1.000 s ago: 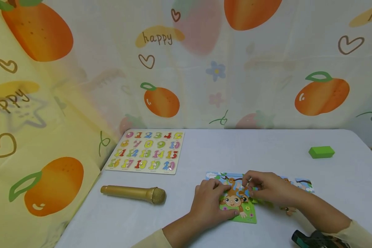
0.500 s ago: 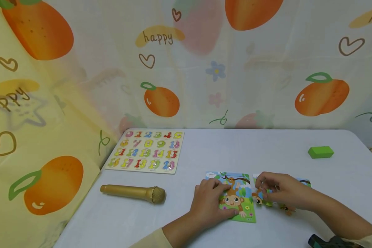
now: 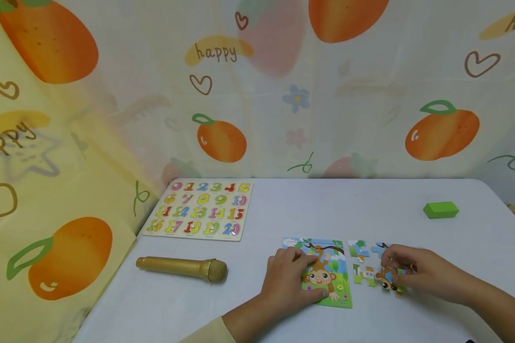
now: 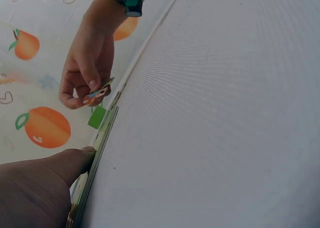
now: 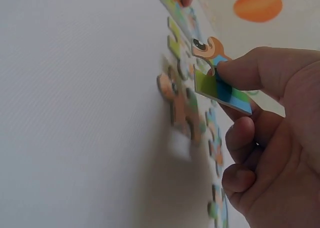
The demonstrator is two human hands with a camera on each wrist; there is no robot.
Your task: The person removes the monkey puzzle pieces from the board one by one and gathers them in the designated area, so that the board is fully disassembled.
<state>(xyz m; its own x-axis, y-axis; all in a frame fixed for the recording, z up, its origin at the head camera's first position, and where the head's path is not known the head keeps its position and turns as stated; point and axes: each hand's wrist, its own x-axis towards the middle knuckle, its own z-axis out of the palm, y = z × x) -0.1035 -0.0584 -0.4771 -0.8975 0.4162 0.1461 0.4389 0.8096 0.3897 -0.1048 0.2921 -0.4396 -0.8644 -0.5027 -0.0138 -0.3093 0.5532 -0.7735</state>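
Observation:
A puzzle board (image 3: pixel 341 286) printed with a monkey hanging from a branch lies on the table in the head view. My left hand (image 3: pixel 289 281) rests on its left side, thumb and index finger pressing on the picture. In the left wrist view the thumb (image 4: pixel 75 163) lies on the board's edge. My right hand (image 3: pixel 429 274) pinches a puzzle piece (image 5: pixel 225 90) with an eye and green and blue parts, tilted above the table. Several loose puzzle pieces (image 3: pixel 358 248) lie right of the board, some hidden under the right hand.
A number board (image 3: pixel 201 209) lies at the back left, with a gold microphone (image 3: pixel 180 267) in front of it. Far right sits a green block (image 3: pixel 441 209). A curtain printed with oranges (image 3: pixel 221 140) rises behind the white table (image 3: pixel 317 209).
My right hand has moved right, off the board to above the loose pieces, carrying the puzzle piece and uncovering the board's right side. The left hand stays put.

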